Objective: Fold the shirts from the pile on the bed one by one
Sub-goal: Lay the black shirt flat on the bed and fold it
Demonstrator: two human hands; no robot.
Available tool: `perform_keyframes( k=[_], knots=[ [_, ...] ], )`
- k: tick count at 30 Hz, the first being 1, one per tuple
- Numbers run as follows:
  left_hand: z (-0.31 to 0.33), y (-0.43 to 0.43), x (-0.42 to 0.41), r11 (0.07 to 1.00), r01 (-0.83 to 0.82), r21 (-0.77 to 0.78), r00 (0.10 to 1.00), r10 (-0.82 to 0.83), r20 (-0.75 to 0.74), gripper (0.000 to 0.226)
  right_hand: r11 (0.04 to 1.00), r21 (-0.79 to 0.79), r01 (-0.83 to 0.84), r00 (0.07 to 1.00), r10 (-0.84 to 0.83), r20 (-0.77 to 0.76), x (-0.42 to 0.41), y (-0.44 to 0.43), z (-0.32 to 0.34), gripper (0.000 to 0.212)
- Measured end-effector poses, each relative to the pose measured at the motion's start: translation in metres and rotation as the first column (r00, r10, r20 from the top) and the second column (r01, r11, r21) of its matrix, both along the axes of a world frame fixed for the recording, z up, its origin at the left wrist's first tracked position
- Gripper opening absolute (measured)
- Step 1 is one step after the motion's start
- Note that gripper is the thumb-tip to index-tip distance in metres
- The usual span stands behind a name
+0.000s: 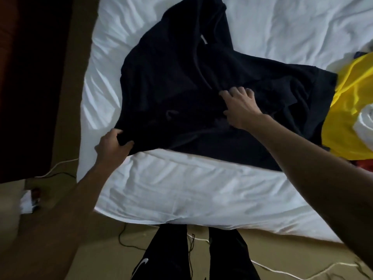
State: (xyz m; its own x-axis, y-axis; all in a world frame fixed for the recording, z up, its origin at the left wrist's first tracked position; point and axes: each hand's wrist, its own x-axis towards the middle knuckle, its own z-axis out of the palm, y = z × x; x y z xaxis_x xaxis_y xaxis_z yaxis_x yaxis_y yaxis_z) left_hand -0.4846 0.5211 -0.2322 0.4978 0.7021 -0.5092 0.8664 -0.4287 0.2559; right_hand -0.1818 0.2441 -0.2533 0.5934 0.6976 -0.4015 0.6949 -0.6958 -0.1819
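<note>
A black hooded shirt (171,81) lies spread across the white bed (181,195), its hood and drawstring toward the far side. My left hand (113,146) grips the shirt's near left corner at the bed's edge, fingers curled round the cloth. Over the middle of the shirt, my right hand (240,107) lies with fingers spread and bent, their tips in a fold of the dark fabric. At the right edge a yellow garment (351,110) lies on the pile, partly under the black shirt's right side.
A dark wooden panel (30,77) stands left of the bed. White and black cables (272,267) trail over the tan floor near my feet. A small white and red item (32,199) lies on the floor at the left.
</note>
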Motion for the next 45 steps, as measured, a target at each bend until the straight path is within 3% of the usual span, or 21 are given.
perform_keyframes(
  k=[2, 5, 8, 10, 13, 16, 19, 22, 25, 28, 31, 33, 36, 38, 40, 42, 45],
  knots=[
    [0.006, 0.01, -0.01, 0.999, -0.016, -0.041, 0.997, 0.019, 0.081, 0.035, 0.998, -0.057, -0.023, 1.0, 0.023, -0.006, 0.02, 0.003, 0.005, 0.046],
    [0.02, 0.026, -0.001, 0.993, -0.079, -0.091, 0.959, 0.1, 0.267, 0.01, 0.994, 0.084, 0.076, 0.996, -0.072, -0.057, 0.049, 0.001, 0.021, 0.03],
    [0.025, 0.042, 0.032, 0.997, -0.051, -0.065, 0.914, 0.073, 0.398, 0.011, 0.929, 0.263, 0.26, 0.964, -0.264, -0.02, 0.076, -0.003, 0.033, 0.026],
    [0.022, 0.049, 0.06, 0.995, -0.041, -0.095, 0.894, 0.079, 0.441, 0.014, 0.905, 0.255, 0.342, 0.934, -0.358, 0.02, 0.088, -0.004, 0.034, 0.031],
    [0.008, 0.057, 0.085, 0.976, -0.037, -0.212, 0.902, 0.124, 0.414, 0.032, 0.925, 0.1, 0.367, 0.926, -0.373, 0.05, 0.091, -0.006, 0.028, 0.047],
    [-0.005, 0.059, 0.071, 0.952, -0.044, -0.303, 0.953, 0.131, 0.273, 0.054, 0.939, 0.067, 0.337, 0.94, -0.34, 0.026, 0.08, -0.01, 0.022, 0.057],
    [-0.014, 0.068, 0.037, 0.909, -0.051, -0.415, 0.971, 0.143, 0.194, 0.045, 0.953, 0.069, 0.294, 0.955, -0.295, 0.01, 0.076, -0.016, 0.018, 0.051],
    [-0.016, 0.083, 0.016, 0.959, -0.027, -0.281, 0.978, 0.083, 0.191, 0.016, 0.972, 0.045, 0.229, 0.971, -0.231, 0.064, 0.077, -0.026, 0.018, 0.039],
    [-0.014, 0.083, 0.021, 0.99, -0.065, -0.123, 0.973, 0.09, 0.21, 0.019, 0.964, 0.096, 0.248, 0.96, -0.258, 0.113, 0.073, -0.036, 0.024, 0.033],
    [-0.011, 0.065, 0.04, 0.994, 0.083, 0.067, 0.951, -0.099, 0.293, 0.033, 0.95, 0.197, 0.243, 0.95, -0.274, 0.152, 0.056, -0.041, 0.033, 0.029],
    [-0.004, 0.038, 0.077, 0.939, 0.259, 0.226, 0.866, -0.329, 0.377, 0.052, 0.96, 0.232, 0.156, 0.96, -0.203, 0.193, 0.033, -0.05, 0.039, 0.03],
    [-0.003, 0.021, 0.112, 0.893, 0.368, 0.26, 0.823, -0.443, 0.356, 0.069, 0.971, 0.216, 0.101, 0.967, -0.147, 0.208, 0.02, -0.059, 0.041, 0.033],
    [-0.013, 0.006, 0.159, 0.819, 0.548, 0.168, 0.789, -0.573, 0.222, 0.087, 0.991, 0.113, 0.075, 0.974, -0.097, 0.204, 0.007, -0.079, 0.039, 0.044],
    [-0.019, 0.004, 0.177, 0.782, 0.613, 0.113, 0.769, -0.623, 0.146, 0.066, 0.998, 0.026, 0.062, 0.971, -0.066, 0.231, 0.003, -0.097, 0.035, 0.049],
    [-0.016, 0.008, 0.182, 0.805, 0.573, 0.15, 0.777, -0.593, 0.21, 0.039, 0.997, -0.03, 0.066, 0.961, -0.055, 0.269, 0.002, -0.114, 0.033, 0.046],
    [-0.009, 0.011, 0.176, 0.86, 0.462, 0.217, 0.778, -0.51, 0.366, 0.036, 0.994, -0.043, 0.099, 0.945, -0.081, 0.317, 0.005, -0.13, 0.035, 0.037],
    [0.007, 0.004, 0.148, 0.852, 0.423, 0.308, 0.702, -0.523, 0.483, 0.038, 0.981, 0.043, 0.187, 0.905, -0.189, 0.381, 0.004, -0.147, 0.04, 0.031]
  ],
)
